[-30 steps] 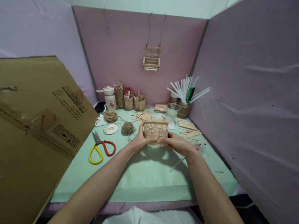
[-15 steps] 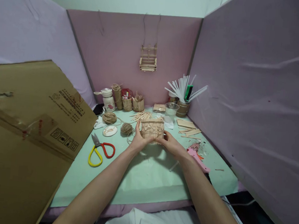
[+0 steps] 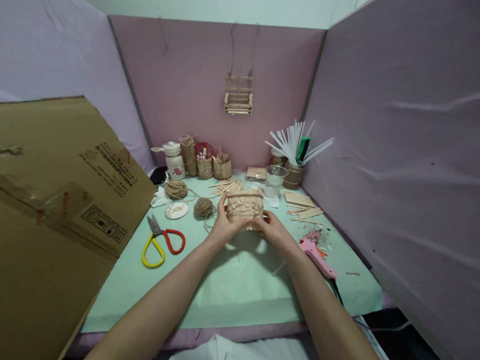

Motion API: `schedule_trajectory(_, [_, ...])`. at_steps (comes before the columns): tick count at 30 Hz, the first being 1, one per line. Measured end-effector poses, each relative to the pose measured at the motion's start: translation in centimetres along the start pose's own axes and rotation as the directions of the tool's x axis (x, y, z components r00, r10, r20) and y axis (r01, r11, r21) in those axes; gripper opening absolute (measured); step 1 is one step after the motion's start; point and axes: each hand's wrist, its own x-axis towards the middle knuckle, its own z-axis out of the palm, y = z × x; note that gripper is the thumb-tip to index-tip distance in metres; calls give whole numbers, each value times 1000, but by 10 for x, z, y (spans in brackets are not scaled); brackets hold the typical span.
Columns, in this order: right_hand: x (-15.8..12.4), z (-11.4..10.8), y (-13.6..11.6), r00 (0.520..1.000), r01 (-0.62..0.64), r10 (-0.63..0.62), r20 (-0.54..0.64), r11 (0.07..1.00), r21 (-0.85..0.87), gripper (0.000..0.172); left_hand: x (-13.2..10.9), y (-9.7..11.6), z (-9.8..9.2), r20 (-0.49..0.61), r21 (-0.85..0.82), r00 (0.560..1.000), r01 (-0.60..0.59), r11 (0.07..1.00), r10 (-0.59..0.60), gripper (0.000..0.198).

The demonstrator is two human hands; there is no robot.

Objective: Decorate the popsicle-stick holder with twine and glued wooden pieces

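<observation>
Between my two hands is a small craft-stick pot (image 3: 245,204), pale wood with a twine band along its rim and raised bow-like shapes round its side. My left hand (image 3: 224,225) is closed on its left side, thumb across the lower front. On the right side and lower edge, my right hand (image 3: 273,227) grips it too. The pot is roughly upright above the table; its far side is hidden. Left of my left hand lies a ball of twine (image 3: 204,207). A pink glue gun (image 3: 318,258) rests beside my right forearm.
Scissors (image 3: 159,240) with red and yellow handles lie at left, near a cardboard box (image 3: 44,213). Loose craft sticks (image 3: 299,200) lie at right. A pot of white glue sticks (image 3: 294,173) stands at the back. A small wooden swing (image 3: 238,96) hangs on the pink panel.
The pot tips very slightly in my hands, and my fingers shift a little on its lower edge. Everything else on the table stays where it was.
</observation>
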Motion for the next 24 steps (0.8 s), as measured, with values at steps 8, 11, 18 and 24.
schedule_trajectory(8, [8, -2, -1, 995, -100, 101, -4, 988, 117, 45, 2, -9, -5, -82, 214, 954, -267, 940, 290, 69])
schedule_trajectory(11, [6, -2, -4, 992, -126, 122, 32, 974, 188, 39, -4, -1, -7, 3, 419, 832, -504, 755, 554, 26])
schedule_trajectory(18, [0, 0, -7, 989, -139, 120, 82, 950, 280, 36, -11, 8, 0, 237, 526, 745, -638, 563, 624, 5])
schedule_trajectory(24, [-2, -2, -7, 988, -143, 115, 107, 938, 317, 38, -11, 18, 1, 229, 550, 838, -531, 645, 495, 6])
